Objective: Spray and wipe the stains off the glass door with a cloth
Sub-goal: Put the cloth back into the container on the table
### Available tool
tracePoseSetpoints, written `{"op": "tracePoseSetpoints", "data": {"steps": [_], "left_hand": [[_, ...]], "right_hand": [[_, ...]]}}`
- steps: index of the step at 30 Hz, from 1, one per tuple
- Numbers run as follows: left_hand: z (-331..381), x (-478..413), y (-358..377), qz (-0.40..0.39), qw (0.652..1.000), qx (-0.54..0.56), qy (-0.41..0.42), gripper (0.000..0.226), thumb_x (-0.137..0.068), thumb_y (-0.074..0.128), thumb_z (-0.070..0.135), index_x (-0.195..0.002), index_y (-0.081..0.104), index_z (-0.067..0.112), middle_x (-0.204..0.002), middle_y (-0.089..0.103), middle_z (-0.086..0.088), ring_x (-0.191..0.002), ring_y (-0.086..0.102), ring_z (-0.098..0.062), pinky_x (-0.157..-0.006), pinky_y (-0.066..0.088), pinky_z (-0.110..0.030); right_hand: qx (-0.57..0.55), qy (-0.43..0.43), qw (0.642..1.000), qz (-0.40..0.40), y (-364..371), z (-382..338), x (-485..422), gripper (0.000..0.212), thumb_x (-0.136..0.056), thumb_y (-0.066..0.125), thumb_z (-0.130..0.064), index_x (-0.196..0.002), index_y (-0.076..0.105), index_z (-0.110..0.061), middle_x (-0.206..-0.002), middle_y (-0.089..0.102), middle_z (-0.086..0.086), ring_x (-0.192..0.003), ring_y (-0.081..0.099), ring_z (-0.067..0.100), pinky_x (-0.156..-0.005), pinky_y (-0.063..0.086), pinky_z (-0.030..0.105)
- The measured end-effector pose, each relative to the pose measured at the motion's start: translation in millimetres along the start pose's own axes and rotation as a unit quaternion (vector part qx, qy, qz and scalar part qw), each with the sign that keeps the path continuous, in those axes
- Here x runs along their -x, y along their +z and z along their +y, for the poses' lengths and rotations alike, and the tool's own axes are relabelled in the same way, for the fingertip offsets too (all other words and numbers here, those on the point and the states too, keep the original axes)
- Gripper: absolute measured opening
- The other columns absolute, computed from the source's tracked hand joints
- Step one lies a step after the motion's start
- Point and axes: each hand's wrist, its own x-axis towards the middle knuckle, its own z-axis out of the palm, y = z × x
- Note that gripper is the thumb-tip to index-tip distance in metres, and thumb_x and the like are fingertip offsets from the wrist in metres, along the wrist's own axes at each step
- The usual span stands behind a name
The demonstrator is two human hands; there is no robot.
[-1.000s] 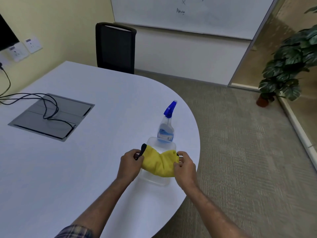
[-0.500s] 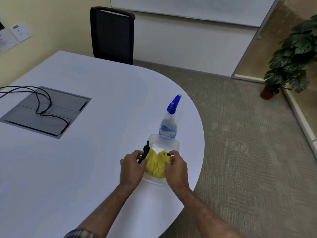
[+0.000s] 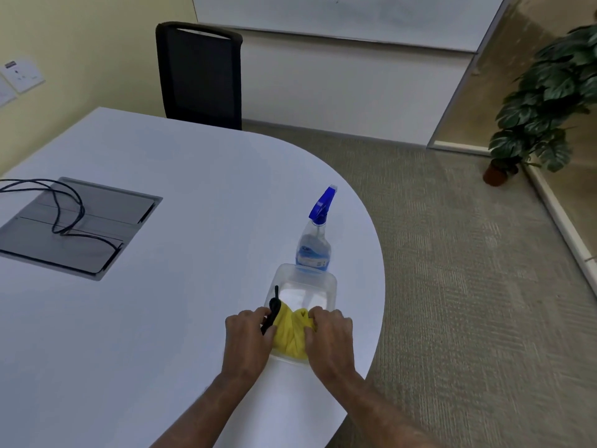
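Both hands were down on it: the left hand (image 3: 247, 341) and the right hand (image 3: 329, 337) each had fingers curled into an end of the yellow cloth (image 3: 290, 336), bunching it between them, so its long axis ran side to side across the person's front. A slim black tool (image 3: 274, 313) stuck up against the left fingers; whether that hand gripped it too, I couldn't tell. The cloth sat at the near end of a clear plastic container (image 3: 332, 286), whose far half was bare. And here was the relation that mattered: the spray bottle (image 3: 315, 250) stood upright just beyond the container's far rim, straight ahead of the hands and a touch to the right, blue trigger head up top with the nozzle pointing away. By my reading the right hand was the nearer one for that reach, forward over the container, provided it let go of the cloth. All of this sat close to the rounded right edge of a white table (image 3: 177, 176), with a grey cable hatch (image 3: 97, 218) and loose black cables (image 3: 69, 218) well off to the left. Beyond lay a black chair (image 3: 200, 76), a whiteboard (image 3: 355, 21) on the far wall, ribbed carpet (image 3: 452, 270), a potted plant (image 3: 546, 101), and a tinted glass panel (image 3: 478, 101) to the right; whether that was the door, the view didn't settle.
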Motion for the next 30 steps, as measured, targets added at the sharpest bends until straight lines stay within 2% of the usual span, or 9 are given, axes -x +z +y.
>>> {"op": "tracePoseSetpoints", "data": {"steps": [3,7,11,16,20,23,26,28,30], "left_hand": [[-3,3,6,0.012,1.0,-0.02,0.02,0.024,-0.085,0.082,0.008,-0.108,0.078,0.012,-0.093,0.076,-0.006,-0.094,0.068,-0.03,-0.09,0.041,-0.037],[-4,7,11,0.016,0.997,-0.047,0.061,0.034,-0.073,0.09,0.002,-0.104,0.077,0.008,-0.095,0.073,-0.007,-0.098,0.067,-0.036,-0.087,0.045,-0.044],[3,-3,10,0.074,0.995,-0.018,0.071,0.04,-0.079,0.089,0.015,-0.116,0.072,0.015,-0.113,0.069,-0.004,-0.114,0.059,-0.028,-0.096,0.042,-0.043],[34,-35,8,0.067,0.993,0.061,0.071,0.036,-0.092,0.077,0.009,-0.127,0.068,0.012,-0.136,0.067,-0.008,-0.136,0.057,-0.031,-0.111,0.033,-0.036],[61,-69,5,0.013,0.989,0.143,0.044,0.052,-0.104,0.061,0.023,-0.154,0.047,0.018,-0.165,0.043,-0.004,-0.157,0.032,-0.023,-0.123,0.025,-0.031],[76,-97,6,-0.029,0.983,0.175,0.04,0.061,-0.107,0.056,0.029,-0.162,0.03,0.021,-0.171,0.032,-0.002,-0.158,0.031,-0.023,-0.126,0.029,-0.039],[84,-119,10,-0.063,0.98,0.187,0.033,0.063,-0.108,0.054,0.027,-0.164,0.025,0.021,-0.171,0.033,-0.002,-0.155,0.037,-0.024,-0.124,0.033,-0.038],[87,-130,15,-0.076,0.979,0.186,0.035,0.058,-0.108,0.055,0.024,-0.161,0.033,0.019,-0.163,0.045,-0.004,-0.147,0.049,-0.024,-0.115,0.041,-0.029],[87,-138,20,-0.078,0.976,0.203,0.03,0.048,-0.107,0.057,0.02,-0.153,0.043,0.018,-0.151,0.059,-0.007,-0.135,0.06,-0.022,-0.101,0.043,-0.018]], "right_hand": [[0.048,-0.033,0.998,0.025,3,2,-3,0.026,-0.062,0.086,-0.004,-0.076,0.07,-0.02,-0.066,0.064,-0.001,-0.063,0.06,0.023,-0.058,0.05,0.039],[0.055,-0.04,0.997,0.025,3,5,-4,0.019,-0.067,0.086,-0.016,-0.071,0.068,-0.021,-0.073,0.063,0.0,-0.068,0.059,0.022,-0.059,0.051,0.038],[-0.07,0.019,0.994,0.085,-1,11,-15,0.02,-0.086,0.08,-0.03,-0.101,0.075,-0.017,-0.099,0.068,0.002,-0.093,0.062,0.024,-0.082,0.051,0.039],[-0.216,0.111,0.954,0.178,-20,13,-52,0.043,-0.092,0.076,-0.02,-0.133,0.062,-0.017,-0.125,0.061,0.0,-0.121,0.056,0.022,-0.104,0.046,0.04],[-0.311,0.126,0.931,0.141,-28,19,-88,0.064,-0.092,0.078,-0.023,-0.148,0.049,-0.017,-0.149,0.052,0.001,-0.139,0.046,0.019,-0.114,0.045,0.047],[-0.364,0.104,0.922,0.077,-32,22,-113,0.069,-0.095,0.075,-0.021,-0.155,0.041,-0.018,-0.161,0.043,0.001,-0.148,0.04,0.021,-0.119,0.043,0.05],[-0.396,0.084,0.914,0.015,-30,19,-133,0.069,-0.098,0.071,-0.022,-0.158,0.036,-0.023,-0.161,0.04,-0.007,-0.145,0.038,0.011,-0.12,0.037,0.032],[-0.404,0.07,0.912,-0.011,-27,14,-143,0.062,-0.1,0.068,-0.019,-0.155,0.039,-0.028,-0.151,0.046,-0.013,-0.135,0.043,0.003,-0.106,0.037,0.009],[-0.419,0.056,0.906,-0.011,-23,9,-150,0.05,-0.102,0.065,-0.012,-0.141,0.046,-0.037,-0.135,0.057,-0.018,-0.122,0.056,0.002,-0.09,0.044,0.0]]}}
